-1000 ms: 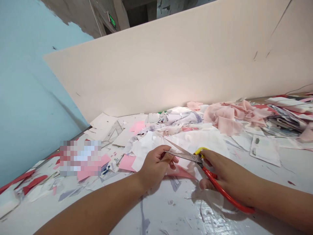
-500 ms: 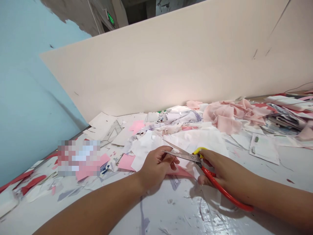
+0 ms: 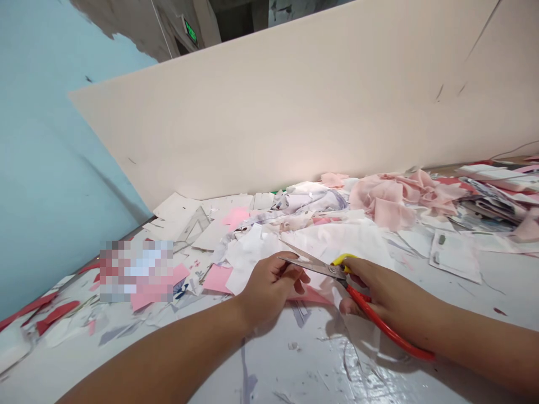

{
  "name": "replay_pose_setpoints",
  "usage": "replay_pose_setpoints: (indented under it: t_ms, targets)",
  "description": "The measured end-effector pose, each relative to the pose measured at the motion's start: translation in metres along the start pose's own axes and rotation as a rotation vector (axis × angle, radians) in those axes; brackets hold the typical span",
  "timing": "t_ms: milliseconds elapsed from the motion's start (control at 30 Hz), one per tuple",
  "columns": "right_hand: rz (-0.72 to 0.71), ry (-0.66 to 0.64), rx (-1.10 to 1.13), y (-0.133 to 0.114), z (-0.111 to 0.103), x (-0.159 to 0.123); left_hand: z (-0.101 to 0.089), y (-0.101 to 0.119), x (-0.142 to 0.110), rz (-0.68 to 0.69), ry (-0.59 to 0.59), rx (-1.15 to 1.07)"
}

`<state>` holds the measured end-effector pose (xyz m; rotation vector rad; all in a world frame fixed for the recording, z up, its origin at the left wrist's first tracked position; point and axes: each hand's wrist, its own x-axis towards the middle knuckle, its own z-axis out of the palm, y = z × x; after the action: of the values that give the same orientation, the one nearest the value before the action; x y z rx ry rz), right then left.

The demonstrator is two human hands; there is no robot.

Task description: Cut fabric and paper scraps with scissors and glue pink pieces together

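Note:
My right hand (image 3: pixel 385 292) is wrapped round a pair of scissors (image 3: pixel 332 270) with one red and one yellow handle loop. The blades stand apart and point left. Their lower blade passes across the fingertips of my left hand (image 3: pixel 273 283), which is closed in a pinch. Whatever those fingers hold is hidden. Under that hand lies a pink piece (image 3: pixel 314 295), cloth or paper, partly covered by it. White cloth (image 3: pixel 353 238) spreads out just behind the blades. A pink square (image 3: pixel 218 279) lies to the left of the left hand.
Crumpled pale pink cloth (image 3: pixel 404 196) lies at the back right, near a stack of folded fabric (image 3: pixel 492 202). A clear set square (image 3: pixel 194 228) rests among scraps on the left. A cream panel (image 3: pixel 295 123) stands along the table's far edge, beside a blue wall (image 3: pixel 63 168).

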<state>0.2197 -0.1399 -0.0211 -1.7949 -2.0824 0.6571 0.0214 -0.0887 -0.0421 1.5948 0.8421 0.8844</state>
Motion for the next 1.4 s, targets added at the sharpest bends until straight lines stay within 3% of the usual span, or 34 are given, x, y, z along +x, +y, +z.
replay_pose_setpoints:
  t_ms: [933,1200,1400]
  targets:
    - [-0.009,-0.038,-0.052,0.003,-0.001,0.001,0.003,-0.001,-0.002,-0.102,0.014,-0.092]
    - [-0.145,-0.014,-0.105,0.009,0.004,-0.003,0.004,0.005,-0.003,-0.113,0.009,-0.129]
    - [-0.126,-0.024,-0.094,0.007,0.001,-0.003,0.005,0.008,-0.003,-0.128,0.043,-0.095]
